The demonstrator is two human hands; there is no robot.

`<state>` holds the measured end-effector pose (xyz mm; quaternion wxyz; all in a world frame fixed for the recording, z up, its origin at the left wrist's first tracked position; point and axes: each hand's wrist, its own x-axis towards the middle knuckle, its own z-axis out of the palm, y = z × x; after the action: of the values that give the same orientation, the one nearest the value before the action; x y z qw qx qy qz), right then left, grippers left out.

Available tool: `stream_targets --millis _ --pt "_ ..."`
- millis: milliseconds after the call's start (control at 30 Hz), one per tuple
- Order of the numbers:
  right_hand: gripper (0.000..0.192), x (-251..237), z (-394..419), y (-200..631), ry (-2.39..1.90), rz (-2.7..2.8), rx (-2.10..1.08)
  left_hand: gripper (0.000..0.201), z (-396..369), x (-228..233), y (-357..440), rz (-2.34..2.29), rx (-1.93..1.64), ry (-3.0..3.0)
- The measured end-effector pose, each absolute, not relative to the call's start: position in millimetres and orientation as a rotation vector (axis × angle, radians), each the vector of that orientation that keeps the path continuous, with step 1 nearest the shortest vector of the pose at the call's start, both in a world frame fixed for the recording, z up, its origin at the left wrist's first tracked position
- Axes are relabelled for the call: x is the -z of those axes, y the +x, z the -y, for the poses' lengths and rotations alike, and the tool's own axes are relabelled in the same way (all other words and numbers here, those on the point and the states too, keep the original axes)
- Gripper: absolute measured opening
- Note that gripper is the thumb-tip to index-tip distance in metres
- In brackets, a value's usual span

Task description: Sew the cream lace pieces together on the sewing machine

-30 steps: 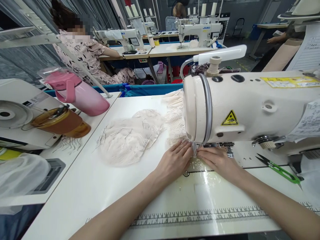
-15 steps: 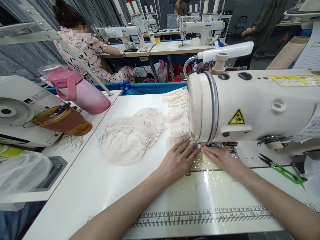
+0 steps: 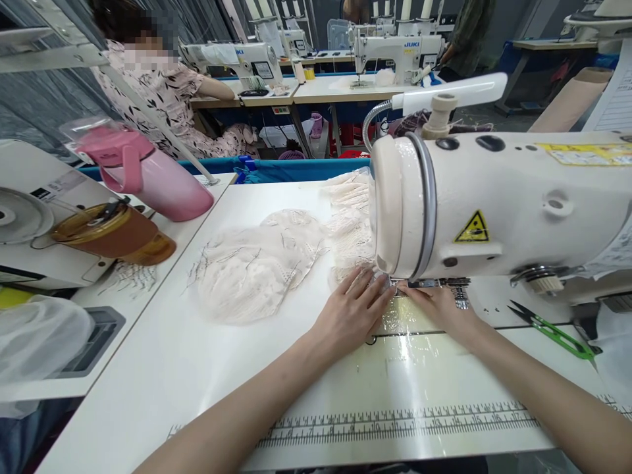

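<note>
One lace strip (image 3: 395,319) lies under two flat, open hands, left hand (image 3: 351,311) and right hand (image 3: 437,306).

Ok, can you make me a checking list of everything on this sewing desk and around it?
Surface: white table, printed ruler along the near edge.
Job's things: pale lace strip under the sewing machine head; lace pile to the left.
Clutter: pink jug, brown cup, green snips.
Hands: left hand and right hand flat on the lace strip by the needle.
Cables: nothing seen.
Surroundings: more sewing machines behind; a seated person at one.
</note>
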<state>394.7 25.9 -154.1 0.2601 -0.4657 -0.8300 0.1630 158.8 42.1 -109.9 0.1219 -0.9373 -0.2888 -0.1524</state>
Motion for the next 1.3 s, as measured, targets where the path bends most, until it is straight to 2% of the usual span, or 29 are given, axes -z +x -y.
stream_targets --millis 67,167,333,433,633,900,1300 --pt "0.052 151 -25 395 -1.256 2.259 -0.407 0.032 -42 109 159 0.848 0.455 -2.719" --pt "0.035 140 -25 394 -1.303 2.264 -0.341 0.029 -41 109 160 0.784 0.48 -2.679" --pt "0.024 118 -23 382 -1.373 2.261 -0.177 0.03 -40 112 159 0.669 0.492 -2.651" --pt "0.026 117 -19 375 -1.403 2.264 -0.109 0.028 -42 115 159 0.782 0.514 -2.673" --pt "0.034 129 -16 376 -1.395 2.244 -0.433 0.029 -46 109 160 0.908 0.499 -2.8" --pt "0.034 120 -17 374 -1.371 2.187 -0.537 0.027 -46 108 160 0.93 0.512 -2.785" --pt "0.037 112 -15 369 -1.445 2.277 -0.286 0.031 -45 109 162 1.029 0.457 -2.763"
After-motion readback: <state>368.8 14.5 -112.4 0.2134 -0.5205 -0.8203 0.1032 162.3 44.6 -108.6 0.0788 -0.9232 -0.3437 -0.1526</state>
